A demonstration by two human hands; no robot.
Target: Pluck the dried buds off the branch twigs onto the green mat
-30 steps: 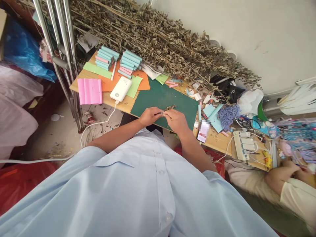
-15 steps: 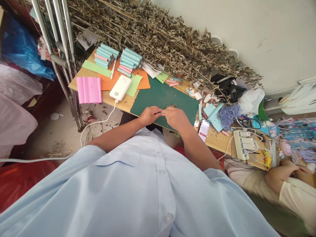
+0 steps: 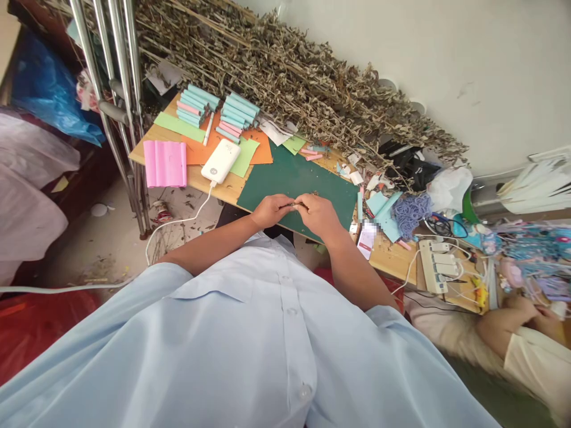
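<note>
Power bank (image 3: 220,161): dark characters on its white face, too small to read. Phone (image 3: 366,241): lit screen, partly pixelated, text illegible. Left hand (image 3: 271,211) and right hand (image 3: 316,213): fingertips pinched together on a small piece (image 3: 295,204), largely hidden, above the near part of the green mat (image 3: 307,172). Compared with one second earlier, the right hand covers more of the leaf scraps (image 3: 316,193) beyond it.

Room lies over the green mat (image 3: 319,175), with dried stalks (image 3: 285,74) blocking beyond
</note>
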